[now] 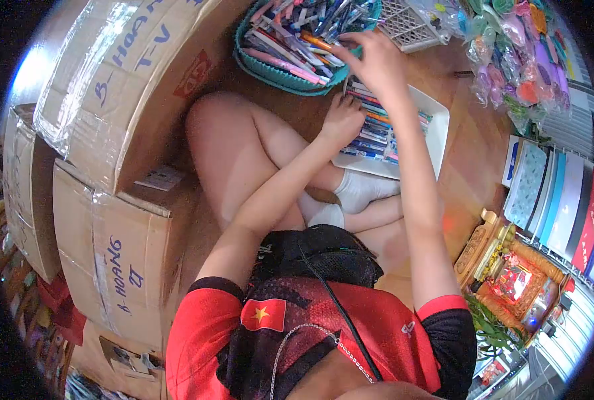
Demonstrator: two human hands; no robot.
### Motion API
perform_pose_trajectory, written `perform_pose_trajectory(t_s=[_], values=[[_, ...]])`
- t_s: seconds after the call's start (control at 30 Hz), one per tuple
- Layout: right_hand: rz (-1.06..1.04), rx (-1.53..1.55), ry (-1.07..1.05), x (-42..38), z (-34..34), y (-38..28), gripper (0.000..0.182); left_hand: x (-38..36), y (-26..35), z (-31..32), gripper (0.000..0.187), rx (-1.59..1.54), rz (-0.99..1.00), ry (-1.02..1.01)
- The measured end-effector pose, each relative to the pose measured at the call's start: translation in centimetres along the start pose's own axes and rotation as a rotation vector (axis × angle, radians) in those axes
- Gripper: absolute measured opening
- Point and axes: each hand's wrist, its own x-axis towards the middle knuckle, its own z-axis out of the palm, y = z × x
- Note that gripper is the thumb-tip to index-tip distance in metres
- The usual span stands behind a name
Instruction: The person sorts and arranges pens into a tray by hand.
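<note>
Right hand: I've got the right hand (377, 63) out over the basket, fingers partly spread and thumb a little apart; the fingertips are right at the orange pen, but from my seat I can't tell whether they pinch it or only touch.
Orange pen: here's the slim, shiny orange pen (316, 42), lying on top of the heap of mixed pens (280, 40), its long axis slanting across the view and its near end towards the right fingertips. It lies to the left of the right hand, which is clearly the nearer one.
Left hand: the left hand (344, 122) is lower down, closer to the body, fingers curled at the tray's corner nearest the basket; I can't tell if they grip anything.
Teal basket: the ribbed, rounded teal basket (278, 81) sits ahead of the crossed legs, piled with pens at all angles.
White tray: just beside it, on the right and closer to me, the shallow rectangular white tray (439, 127) carries pens in rows (377, 130), lying mostly crosswise.
Around: big brown cardboard boxes (134, 267) on the left, wrapped colourful flowers (520, 53) off to the right.
</note>
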Motion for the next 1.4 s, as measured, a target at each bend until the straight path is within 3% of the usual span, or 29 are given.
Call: perform_pose_trajectory(t_s=[0.13,0.3,0.4,0.47,0.57,0.6,0.67,0.87,1.13,1.27,1.4], values=[[-0.083,-0.167,-0.097,1.5,1.6,-0.3,0.022,0.1,-0.2,0.5,0.017,0.014,-0.001,0.071],[-0.087,-0.224,-0.051,0.9,-0.1,-0.2,0.017,0.0,-0.2,0.6,0.016,-0.009,0.008,0.073],[0.013,-0.167,-0.003,-0.9,-3.6,0.8,0.014,0.3,-0.3,-0.9,0.031,-0.081,-0.06,-0.13],[0.149,-0.002,0.062,-3.2,-6.5,1.9,0.015,0.5,-0.1,-1.5,0.035,-0.216,-0.21,0.069],[0.38,0.081,0.107,-8.1,-9.0,4.9,0.011,1.0,-1.5,-0.5,0.03,-0.293,-0.256,0.188],[0.46,0.071,0.101,-10.3,-8.8,6.4,0.011,1.2,-1.8,-0.1,0.024,-0.43,-0.217,0.392],[0.549,0.169,0.114,-15.3,-6.2,9.4,0.01,1.2,-1.5,-0.2,0.02,-0.477,-0.335,0.294],[0.585,0.226,0.018,-21.7,1.0,11.3,0.011,1.0,-1.4,-0.9,0.018,-0.332,-0.206,0.179],[0.61,0.228,-0.051,-21.1,4.2,11.1,0.013,0.1,-1.4,-0.5,0.014,0.027,0.011,-0.04],[0.603,0.262,0.034,-21.3,4.6,10.9,0.015,0.1,-1.1,-0.3,0.012,0.111,0.025,-0.146],[0.571,0.165,0.133,-19.5,2.7,8.6,0.013,0.0,-1.0,-0.1,0.011,0.154,0.027,-0.12]])
